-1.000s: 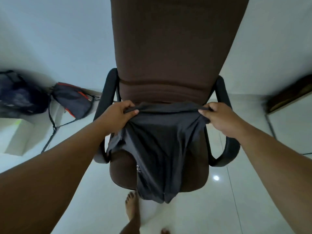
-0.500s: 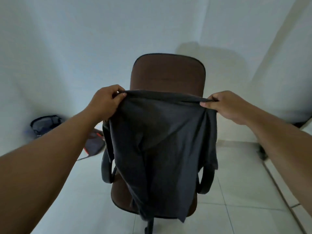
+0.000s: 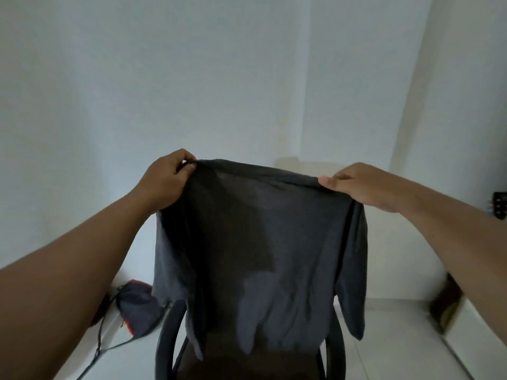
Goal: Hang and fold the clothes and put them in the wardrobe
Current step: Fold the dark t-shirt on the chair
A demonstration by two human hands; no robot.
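Dark grey shirt (image 3: 263,242) held up by both hands in front of a chair (image 3: 167,338).

Left hand (image 3: 167,178) pinches the shirt's top edge at one corner, fingers curled round the cloth; right hand (image 3: 359,185) grips the other corner, thumb on top. Shirt hangs spread between them, clear of the seat, hiding the chair back. A bag (image 3: 137,305) lies on the floor (image 3: 397,338) at lower left.
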